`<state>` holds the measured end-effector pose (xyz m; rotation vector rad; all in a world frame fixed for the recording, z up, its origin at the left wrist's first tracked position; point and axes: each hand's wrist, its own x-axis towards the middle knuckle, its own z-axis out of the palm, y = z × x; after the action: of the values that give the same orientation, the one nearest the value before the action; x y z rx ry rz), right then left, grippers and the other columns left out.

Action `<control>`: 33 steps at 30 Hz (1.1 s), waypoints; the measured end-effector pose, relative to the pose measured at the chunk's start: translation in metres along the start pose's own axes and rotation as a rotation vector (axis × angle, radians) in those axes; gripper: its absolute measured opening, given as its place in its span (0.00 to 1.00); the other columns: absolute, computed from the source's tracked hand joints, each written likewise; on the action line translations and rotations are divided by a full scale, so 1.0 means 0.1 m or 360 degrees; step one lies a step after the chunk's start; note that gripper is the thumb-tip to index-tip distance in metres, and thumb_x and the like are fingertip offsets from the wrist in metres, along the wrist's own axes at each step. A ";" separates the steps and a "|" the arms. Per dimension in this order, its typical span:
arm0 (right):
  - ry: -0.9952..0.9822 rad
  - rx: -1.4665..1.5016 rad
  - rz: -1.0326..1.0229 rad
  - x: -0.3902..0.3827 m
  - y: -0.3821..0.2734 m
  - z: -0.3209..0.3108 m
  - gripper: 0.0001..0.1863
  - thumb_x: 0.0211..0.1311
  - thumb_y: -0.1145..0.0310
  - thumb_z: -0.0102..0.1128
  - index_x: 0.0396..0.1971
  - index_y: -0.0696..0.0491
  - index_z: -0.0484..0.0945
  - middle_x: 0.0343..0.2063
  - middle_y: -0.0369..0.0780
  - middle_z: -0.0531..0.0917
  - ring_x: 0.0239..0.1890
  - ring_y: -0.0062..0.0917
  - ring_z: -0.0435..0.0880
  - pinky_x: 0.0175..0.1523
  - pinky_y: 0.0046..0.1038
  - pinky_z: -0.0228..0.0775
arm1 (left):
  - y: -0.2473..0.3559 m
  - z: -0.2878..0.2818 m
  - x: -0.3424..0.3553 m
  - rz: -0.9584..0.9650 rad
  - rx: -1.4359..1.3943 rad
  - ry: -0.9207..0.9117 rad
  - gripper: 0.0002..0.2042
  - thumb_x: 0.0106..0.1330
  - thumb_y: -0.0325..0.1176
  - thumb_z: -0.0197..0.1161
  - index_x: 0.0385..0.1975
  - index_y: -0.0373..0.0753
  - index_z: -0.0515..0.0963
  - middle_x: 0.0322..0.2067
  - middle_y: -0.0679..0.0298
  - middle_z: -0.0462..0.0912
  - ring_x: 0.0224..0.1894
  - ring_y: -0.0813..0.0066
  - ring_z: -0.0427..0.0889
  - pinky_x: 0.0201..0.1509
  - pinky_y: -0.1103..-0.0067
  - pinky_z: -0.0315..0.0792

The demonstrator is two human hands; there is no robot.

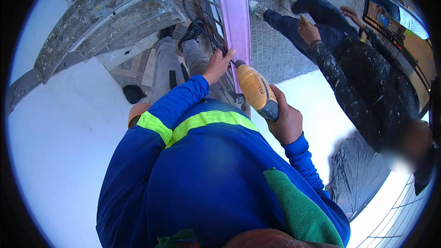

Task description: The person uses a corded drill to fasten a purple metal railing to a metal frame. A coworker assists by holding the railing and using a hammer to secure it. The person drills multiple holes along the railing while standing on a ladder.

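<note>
My right hand [287, 118] grips a yellow power drill [254, 86] from behind, on its dark rear end. The drill points away from me, up and to the left, its dark chuck close to a long pink-purple beam [236, 23]. My left hand [218, 66] is closed just left of the chuck, fingertips at the beam's near-left edge. What its fingers pinch is too small and hidden to make out. A black cord [183, 5] runs down from the top toward my left hand. The drill's tip is hidden against the beam.
A paint-spattered wooden plank structure [105, 18] stands at the upper left. To the right, another person in dark, paint-flecked clothes [367, 78] is close by, hands out. A dark plastic sheet [358, 170] lies lower right. A metal rail frame [209, 2] runs beside the beam.
</note>
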<state>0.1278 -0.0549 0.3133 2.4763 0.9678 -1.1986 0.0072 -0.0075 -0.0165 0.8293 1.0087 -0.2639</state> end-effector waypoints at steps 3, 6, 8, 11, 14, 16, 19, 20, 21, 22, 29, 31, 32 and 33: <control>-0.0001 0.0007 0.0022 -0.02 0.00 0.02 0.41 0.54 0.68 0.75 0.68 0.43 0.65 0.37 0.48 0.89 0.36 0.45 0.90 0.42 0.41 0.83 | 0.06 -0.02 -0.06 0.0026 0.0005 -0.0006 0.27 0.76 0.48 0.60 0.63 0.33 0.69 0.49 0.57 0.80 0.47 0.71 0.80 0.47 0.72 0.79; 0.0013 0.0017 0.0023 0.00 0.03 0.02 0.41 0.53 0.68 0.75 0.68 0.43 0.66 0.36 0.48 0.89 0.35 0.45 0.90 0.41 0.41 0.83 | 0.12 -0.03 -0.08 -0.0001 0.0058 -0.0018 0.27 0.76 0.49 0.60 0.64 0.34 0.68 0.50 0.57 0.80 0.47 0.71 0.80 0.47 0.73 0.79; 0.0034 0.0027 0.0019 -0.01 0.03 0.03 0.40 0.53 0.68 0.75 0.67 0.44 0.67 0.35 0.48 0.89 0.34 0.45 0.90 0.40 0.41 0.83 | 0.12 -0.04 -0.08 -0.0035 -0.0002 -0.0052 0.28 0.76 0.49 0.60 0.64 0.34 0.68 0.50 0.57 0.80 0.47 0.71 0.80 0.48 0.73 0.79; 0.0069 0.0053 -0.0013 -0.02 0.03 0.04 0.40 0.53 0.68 0.75 0.67 0.44 0.67 0.35 0.48 0.89 0.34 0.45 0.90 0.40 0.41 0.83 | 0.09 -0.02 -0.06 0.0070 -0.0037 -0.0025 0.27 0.76 0.49 0.60 0.63 0.34 0.69 0.50 0.58 0.80 0.47 0.71 0.80 0.48 0.73 0.78; 0.0061 0.0048 -0.0038 -0.03 0.04 0.03 0.40 0.53 0.68 0.75 0.67 0.44 0.67 0.35 0.48 0.89 0.34 0.45 0.90 0.40 0.41 0.83 | 0.05 -0.01 -0.04 0.0051 -0.0085 -0.0039 0.27 0.75 0.49 0.61 0.62 0.33 0.69 0.49 0.58 0.80 0.46 0.72 0.80 0.48 0.73 0.78; 0.0062 0.0040 -0.0033 -0.02 0.06 0.03 0.39 0.54 0.68 0.75 0.67 0.44 0.67 0.36 0.48 0.89 0.34 0.45 0.90 0.41 0.41 0.83 | 0.04 -0.02 -0.02 0.0025 -0.0053 -0.0045 0.27 0.75 0.49 0.61 0.62 0.33 0.69 0.49 0.57 0.80 0.46 0.72 0.80 0.48 0.73 0.79; 0.0072 0.0045 -0.0041 0.00 0.07 0.03 0.39 0.54 0.67 0.75 0.67 0.44 0.67 0.37 0.47 0.89 0.35 0.45 0.90 0.41 0.40 0.83 | 0.03 -0.02 -0.01 0.0025 0.0028 -0.0017 0.27 0.75 0.49 0.61 0.62 0.33 0.69 0.49 0.58 0.80 0.46 0.72 0.80 0.47 0.72 0.80; 0.0074 0.0045 -0.0042 0.00 0.08 0.03 0.39 0.54 0.67 0.75 0.66 0.44 0.67 0.37 0.47 0.89 0.35 0.45 0.90 0.41 0.40 0.83 | 0.03 -0.02 -0.01 0.0032 0.0061 -0.0001 0.27 0.75 0.49 0.61 0.62 0.33 0.69 0.48 0.58 0.80 0.46 0.72 0.80 0.47 0.72 0.80; 0.0061 0.0050 -0.0032 0.00 0.08 0.03 0.39 0.54 0.67 0.75 0.66 0.44 0.67 0.38 0.47 0.89 0.36 0.45 0.90 0.42 0.40 0.83 | 0.03 -0.02 -0.01 0.0042 0.0015 -0.0005 0.27 0.75 0.49 0.61 0.62 0.33 0.69 0.48 0.58 0.80 0.46 0.72 0.80 0.47 0.72 0.80; 0.0047 0.0055 -0.0020 0.00 0.08 0.03 0.39 0.54 0.66 0.76 0.66 0.44 0.67 0.38 0.47 0.89 0.36 0.45 0.90 0.42 0.40 0.83 | 0.03 -0.02 -0.01 0.0050 -0.0031 -0.0011 0.27 0.75 0.49 0.61 0.61 0.33 0.69 0.48 0.58 0.80 0.46 0.72 0.81 0.47 0.73 0.80; 0.0001 0.0101 0.0074 0.02 0.11 0.01 0.41 0.52 0.66 0.78 0.66 0.45 0.67 0.43 0.47 0.89 0.42 0.46 0.89 0.46 0.40 0.84 | 0.02 -0.01 -0.01 0.0068 -0.0044 0.0004 0.27 0.75 0.50 0.61 0.61 0.33 0.70 0.49 0.58 0.80 0.46 0.72 0.81 0.47 0.73 0.81; 0.0023 0.0121 0.0048 0.03 0.12 0.01 0.41 0.52 0.66 0.78 0.66 0.45 0.67 0.43 0.47 0.89 0.43 0.46 0.89 0.47 0.40 0.84 | 0.03 -0.02 -0.01 0.0071 -0.0008 0.0011 0.27 0.75 0.50 0.61 0.61 0.33 0.71 0.49 0.58 0.80 0.46 0.71 0.81 0.48 0.73 0.80; 0.0034 0.0131 0.0035 0.03 0.13 0.01 0.41 0.52 0.67 0.78 0.66 0.45 0.67 0.44 0.47 0.89 0.43 0.46 0.89 0.47 0.40 0.83 | 0.04 -0.02 -0.01 0.0073 0.0009 0.0014 0.27 0.75 0.50 0.61 0.61 0.33 0.71 0.49 0.58 0.80 0.47 0.71 0.81 0.48 0.73 0.80; 0.0077 0.0149 0.0002 0.03 0.13 0.01 0.40 0.52 0.67 0.76 0.66 0.44 0.67 0.39 0.48 0.88 0.39 0.46 0.89 0.44 0.41 0.82 | 0.04 -0.02 -0.02 0.0078 0.0022 0.0017 0.27 0.75 0.50 0.61 0.60 0.33 0.71 0.49 0.58 0.80 0.47 0.71 0.81 0.49 0.72 0.80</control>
<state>0.1367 -0.0641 0.3093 2.5892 0.9425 -1.2155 0.0073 -0.0038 -0.0132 0.8677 0.9966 -0.2252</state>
